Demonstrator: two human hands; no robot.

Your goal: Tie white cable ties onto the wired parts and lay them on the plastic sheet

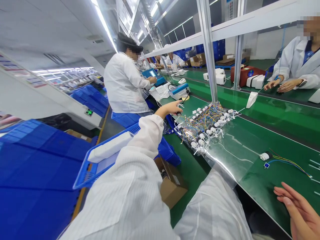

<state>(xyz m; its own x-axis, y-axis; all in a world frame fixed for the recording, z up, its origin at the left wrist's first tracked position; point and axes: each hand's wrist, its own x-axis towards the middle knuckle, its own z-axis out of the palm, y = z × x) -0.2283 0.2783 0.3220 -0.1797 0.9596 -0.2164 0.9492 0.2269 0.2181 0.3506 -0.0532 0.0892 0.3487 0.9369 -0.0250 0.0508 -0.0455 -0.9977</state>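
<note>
My left hand (170,109) reaches far forward to the bench's near edge, left of a cluster of small white-and-black cylindrical parts (202,136) with coloured wires and white ties. Its fingers are bent round a small dark piece with a white strip, too small to name. My right hand (297,208) hovers over the bench at lower right, fingers stretched out and holding nothing. Ahead of it lies a single white-and-black cylinder (265,156) with coloured wires, beside a small blue square part (266,165).
Blue devices (180,90) stand farther along the green bench (250,133). A blue crate (85,171) and a cardboard box (173,186) are below left. A metal post (208,50) rises behind the cluster. A co-worker in white (125,83) stands ahead; another sits across, right.
</note>
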